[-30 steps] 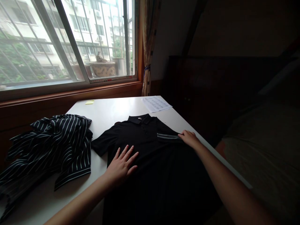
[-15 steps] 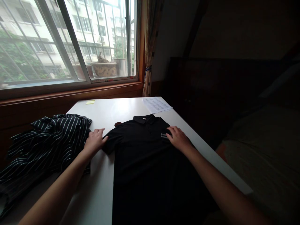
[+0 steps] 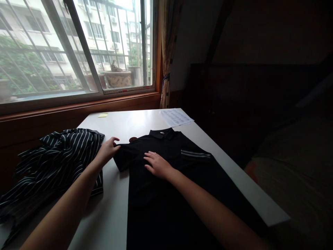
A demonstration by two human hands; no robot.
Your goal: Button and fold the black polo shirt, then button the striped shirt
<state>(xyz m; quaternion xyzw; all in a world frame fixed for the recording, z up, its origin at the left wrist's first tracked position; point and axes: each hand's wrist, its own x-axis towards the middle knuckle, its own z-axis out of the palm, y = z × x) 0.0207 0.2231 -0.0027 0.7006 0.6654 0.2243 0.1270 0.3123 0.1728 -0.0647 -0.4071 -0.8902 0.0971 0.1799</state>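
Right hand (image 3: 159, 166) has slid inward, spread on smooth black shirt (image 3: 161, 198) — left hand (image 3: 107, 151) pinching its short sleeve (image 3: 126, 156).

The right hand (image 3: 158, 165) is covering part of the black shirt (image 3: 156, 198), and its forearm is hiding more cloth nearer the viewer; there, the shirt's lower part is running past the bottom edge. Whether the left hand (image 3: 106, 152) is pinching the sleeve or merely touching it isn't showing clearly. Beside that hand, the left forearm is overlapping the striped garment (image 3: 78, 149), whose near end is blurring and leaving at the left edge. Beyond the hands, the shirt's shoulder is partly concealing a brown round object (image 3: 133, 139), while print on the papers (image 3: 177, 117) is appearing too small to read.
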